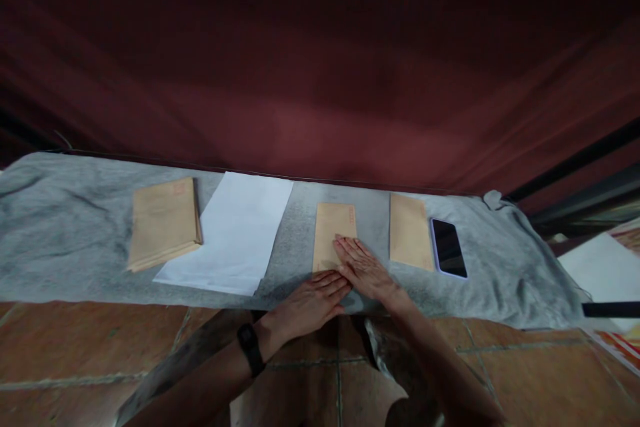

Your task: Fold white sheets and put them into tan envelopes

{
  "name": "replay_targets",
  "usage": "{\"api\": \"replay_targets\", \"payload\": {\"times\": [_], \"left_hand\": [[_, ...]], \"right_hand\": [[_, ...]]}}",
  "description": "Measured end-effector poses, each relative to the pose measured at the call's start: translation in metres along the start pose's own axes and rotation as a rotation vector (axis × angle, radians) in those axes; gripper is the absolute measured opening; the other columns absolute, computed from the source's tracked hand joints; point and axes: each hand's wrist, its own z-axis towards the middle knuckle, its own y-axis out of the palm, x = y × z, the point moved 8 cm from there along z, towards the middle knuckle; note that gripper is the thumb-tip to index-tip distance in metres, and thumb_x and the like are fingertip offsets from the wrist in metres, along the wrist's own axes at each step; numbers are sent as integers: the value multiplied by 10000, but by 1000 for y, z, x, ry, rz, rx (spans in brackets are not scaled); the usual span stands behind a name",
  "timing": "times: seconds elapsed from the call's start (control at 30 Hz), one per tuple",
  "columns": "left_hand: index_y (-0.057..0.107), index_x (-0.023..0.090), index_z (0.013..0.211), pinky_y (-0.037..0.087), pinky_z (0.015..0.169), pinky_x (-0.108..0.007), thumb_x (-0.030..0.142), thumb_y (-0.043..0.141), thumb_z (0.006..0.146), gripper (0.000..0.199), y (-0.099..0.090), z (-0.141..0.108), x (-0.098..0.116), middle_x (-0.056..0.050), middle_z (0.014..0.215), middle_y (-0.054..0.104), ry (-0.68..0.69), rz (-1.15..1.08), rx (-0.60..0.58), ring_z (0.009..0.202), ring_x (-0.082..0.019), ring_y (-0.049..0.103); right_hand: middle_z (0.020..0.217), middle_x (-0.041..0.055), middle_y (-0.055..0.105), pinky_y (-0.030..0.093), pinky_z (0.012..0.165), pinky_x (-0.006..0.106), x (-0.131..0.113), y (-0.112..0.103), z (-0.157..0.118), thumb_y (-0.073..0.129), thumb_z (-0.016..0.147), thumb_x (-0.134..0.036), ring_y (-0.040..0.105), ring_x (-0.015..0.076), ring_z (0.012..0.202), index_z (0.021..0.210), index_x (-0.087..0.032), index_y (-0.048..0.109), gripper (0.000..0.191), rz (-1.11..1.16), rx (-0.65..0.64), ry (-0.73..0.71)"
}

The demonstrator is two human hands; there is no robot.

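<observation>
A brown paper envelope [330, 223] with red print near its top right lies flat in front of me on the grey cloth. My right hand [361, 267] rests flat on its lower right part, fingers stretched out. My left hand [315, 297] lies across the envelope's near end, fingers extended, its fingertips close to the right hand. Between them the hands cover the lower part of the envelope. A dark watch is on my left wrist.
Left of centre lie white paper sheets [233, 230], partly under a stack of brown envelopes [163, 220]. To the right are another brown envelope [410, 230] and a phone [449, 248] in a purple case. Grey cloth [505, 267] covers the narrow table; a dark red curtain [320, 133] hangs behind.
</observation>
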Motion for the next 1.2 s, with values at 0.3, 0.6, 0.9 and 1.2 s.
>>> {"api": "replay_targets", "payload": {"times": [0.3,0.6,0.9,1.2], "left_hand": [[497,196,1481,343,1216,-364,424,439,1061,482,1,0,1,-82,1539,540,19,15,39,1439,-202,480],[503,202,1474,362,1208,-354,414,455,1057,471,-4,0,4,-80,1531,548,25,-9,64,1435,-189,486],[438,194,1525,331,1232,-355,454,519,1028,568,-5,-9,1,-90,1601,454,26,-82,2,1483,-205,418],[496,220,1482,360,1218,-377,440,513,1029,505,-5,-15,-3,-77,1555,522,3,-125,13,1457,-204,458]], "right_hand": [[1700,43,187,198,1302,433,6,-1,5,207,1097,-443,198,183,1574,1630,-201,232,586,21,-20,23],[1697,80,207,152,1301,432,46,-10,52,170,1083,-483,186,198,1578,1624,-133,252,649,-51,52,273],[1696,112,210,133,1300,454,41,-5,64,178,1074,-495,173,211,1582,1628,-116,231,673,-56,105,330],[1705,113,161,149,1304,470,-10,4,37,224,1084,-445,140,219,1587,1637,-125,189,640,-13,26,148]]}}
